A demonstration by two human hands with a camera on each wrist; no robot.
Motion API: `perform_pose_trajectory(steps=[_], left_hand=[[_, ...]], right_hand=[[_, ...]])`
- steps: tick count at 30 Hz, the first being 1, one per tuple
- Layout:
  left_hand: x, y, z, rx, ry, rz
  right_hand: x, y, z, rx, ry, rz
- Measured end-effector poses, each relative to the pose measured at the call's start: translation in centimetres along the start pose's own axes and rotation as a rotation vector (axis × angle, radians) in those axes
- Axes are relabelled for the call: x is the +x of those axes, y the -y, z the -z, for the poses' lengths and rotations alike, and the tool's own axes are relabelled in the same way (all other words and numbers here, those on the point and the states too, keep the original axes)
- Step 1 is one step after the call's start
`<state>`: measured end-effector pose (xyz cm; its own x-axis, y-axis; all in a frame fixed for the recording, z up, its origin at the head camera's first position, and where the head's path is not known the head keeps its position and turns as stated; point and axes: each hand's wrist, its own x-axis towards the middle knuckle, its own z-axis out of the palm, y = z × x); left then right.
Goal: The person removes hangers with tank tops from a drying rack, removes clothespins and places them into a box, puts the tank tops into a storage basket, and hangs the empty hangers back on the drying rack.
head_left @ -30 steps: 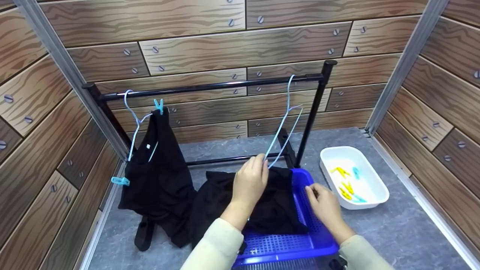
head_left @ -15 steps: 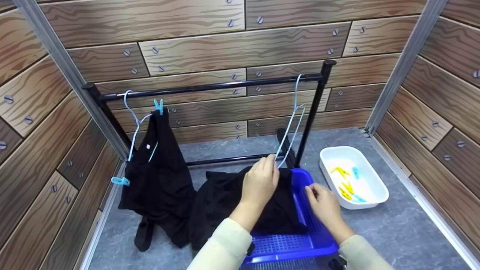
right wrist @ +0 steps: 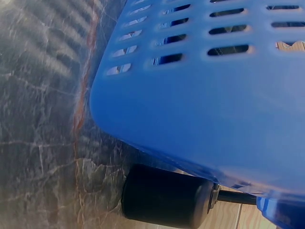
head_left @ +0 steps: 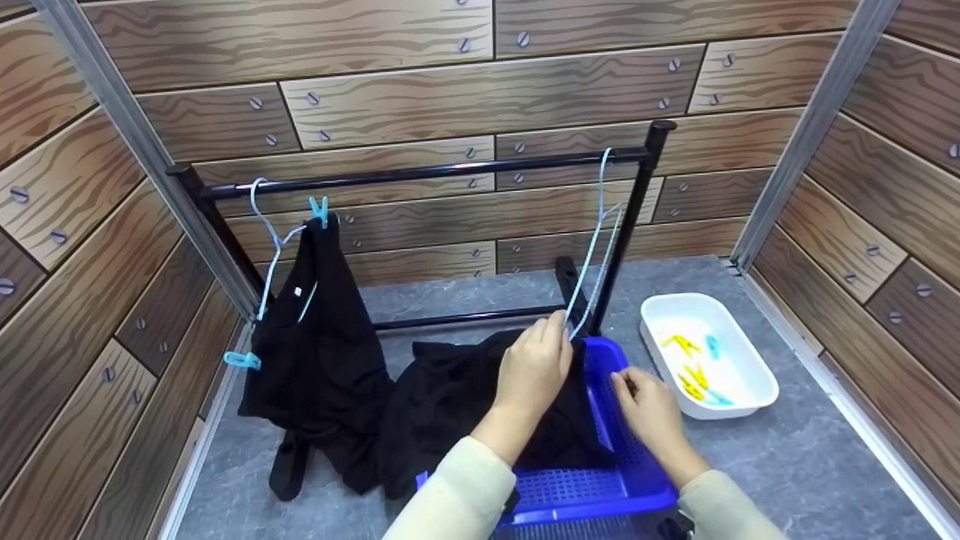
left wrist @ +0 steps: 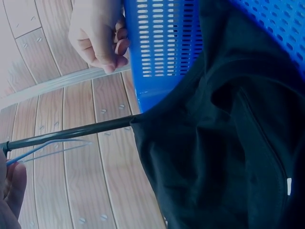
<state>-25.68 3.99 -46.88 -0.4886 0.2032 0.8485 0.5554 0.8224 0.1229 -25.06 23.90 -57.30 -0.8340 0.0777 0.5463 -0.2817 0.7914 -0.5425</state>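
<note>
Pinching a thin blue clothes hanger (left wrist: 24, 155), the left hand (left wrist: 12, 193) sits lower left in the left wrist view; the right hand (left wrist: 97, 38), upper left, curls loosely, holding nothing. Only the right wrist view shows closely the outside of the blue basket (right wrist: 214, 105). Head view: a black garment (head_left: 442, 412) lies in it, lower centre; the white tub (head_left: 739, 360), right, contains yellow and blue clothespins (head_left: 691, 388).

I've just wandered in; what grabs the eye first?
Probably the bright blue basket in front, partly covered by black cloth. Over it, the left hand holds a light blue hanger hooked on the black rack. To the right, a white tub holds yellow and blue pegs.
</note>
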Motion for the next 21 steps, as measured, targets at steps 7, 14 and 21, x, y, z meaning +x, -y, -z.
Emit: perform_pose_trajectory(steps=[7, 14, 21], left_hand=[[-0.3, 0.0, -0.1, -0.018, -0.004, -0.009], [-0.6, -0.1, 0.1, -0.037, 0.007, -0.011], [-1.2, -0.4, 0.3, -0.026, 0.02, -0.007]], right_hand=[[0.0, 0.0, 0.0, -0.006, -0.003, 0.004], [0.0, 0.0, 0.0, -0.004, 0.007, -0.001], [-0.1, 0.0, 0.1, 0.0, 0.01, -0.004]])
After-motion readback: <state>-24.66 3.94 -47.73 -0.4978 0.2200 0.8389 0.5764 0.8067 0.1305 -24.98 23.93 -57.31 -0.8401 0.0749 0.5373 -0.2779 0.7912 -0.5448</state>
